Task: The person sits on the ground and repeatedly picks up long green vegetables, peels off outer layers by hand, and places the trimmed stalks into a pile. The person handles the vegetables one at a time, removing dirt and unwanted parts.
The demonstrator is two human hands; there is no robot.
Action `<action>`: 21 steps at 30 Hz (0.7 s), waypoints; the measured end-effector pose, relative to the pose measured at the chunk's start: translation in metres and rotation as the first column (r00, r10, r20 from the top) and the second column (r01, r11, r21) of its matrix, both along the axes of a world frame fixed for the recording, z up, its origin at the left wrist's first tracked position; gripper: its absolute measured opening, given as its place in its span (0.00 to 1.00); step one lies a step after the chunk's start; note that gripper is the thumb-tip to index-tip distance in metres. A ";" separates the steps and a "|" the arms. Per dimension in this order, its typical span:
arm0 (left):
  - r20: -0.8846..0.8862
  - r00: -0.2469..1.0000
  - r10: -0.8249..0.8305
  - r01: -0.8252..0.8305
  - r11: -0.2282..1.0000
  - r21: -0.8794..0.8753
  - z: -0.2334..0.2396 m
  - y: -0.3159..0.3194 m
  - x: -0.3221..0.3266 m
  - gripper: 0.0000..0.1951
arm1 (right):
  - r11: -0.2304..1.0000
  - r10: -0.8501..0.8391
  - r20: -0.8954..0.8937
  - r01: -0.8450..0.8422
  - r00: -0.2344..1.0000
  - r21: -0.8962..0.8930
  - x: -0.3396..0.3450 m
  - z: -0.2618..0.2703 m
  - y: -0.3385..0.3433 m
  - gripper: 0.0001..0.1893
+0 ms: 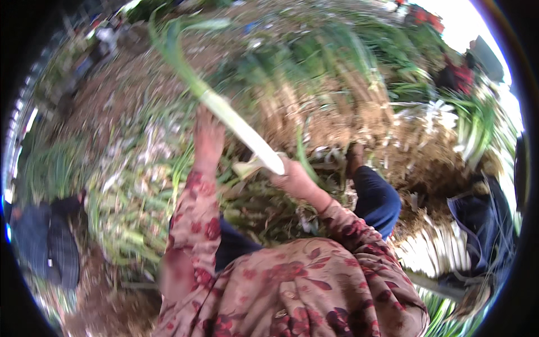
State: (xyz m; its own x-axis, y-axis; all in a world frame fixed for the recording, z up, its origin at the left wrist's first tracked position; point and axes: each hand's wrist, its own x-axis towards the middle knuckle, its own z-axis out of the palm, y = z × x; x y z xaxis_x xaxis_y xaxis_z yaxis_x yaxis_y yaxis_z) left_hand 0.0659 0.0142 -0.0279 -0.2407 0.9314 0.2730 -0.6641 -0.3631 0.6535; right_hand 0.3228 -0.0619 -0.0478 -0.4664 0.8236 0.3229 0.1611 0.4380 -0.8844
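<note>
A long green onion (236,123), with a white shank and green leaves, slants across the view in front of me. My right hand (294,179) is closed around its lower white end. A pale strip of outer leaf (248,167) sticks out beside that hand. My left hand (209,137) reaches up to the upper shank. Its fingertips pass behind the stalk, so I cannot tell whether they grip it. Peeled leaves and trimmings (261,210) lie heaped between my legs, under my hands.
Bundled green onions with soil-covered roots (324,105) lie ahead. A row of white peeled stalks (438,248) lies at right. A person in dark clothes (46,240) is at left, and a dark-trousered leg (482,223) shows at right. More leaf waste (130,202) covers the ground at left.
</note>
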 end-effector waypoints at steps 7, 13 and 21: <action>-0.063 0.982 0.179 -0.179 0.984 -0.004 0.034 -0.014 0.007 0.27 | 0.985 -0.171 0.366 0.156 0.915 0.070 -0.010 -0.024 -0.016 0.14; -0.501 0.742 0.446 -0.562 0.820 -0.102 0.016 -0.003 -0.012 0.35 | 0.981 -0.172 0.571 0.195 0.803 0.020 -0.020 -0.037 -0.026 0.18; -0.292 0.819 0.494 -0.550 0.821 -0.154 0.014 -0.009 -0.021 0.26 | 0.775 0.348 -0.302 -0.453 0.888 -0.440 -0.032 -0.033 -0.039 0.34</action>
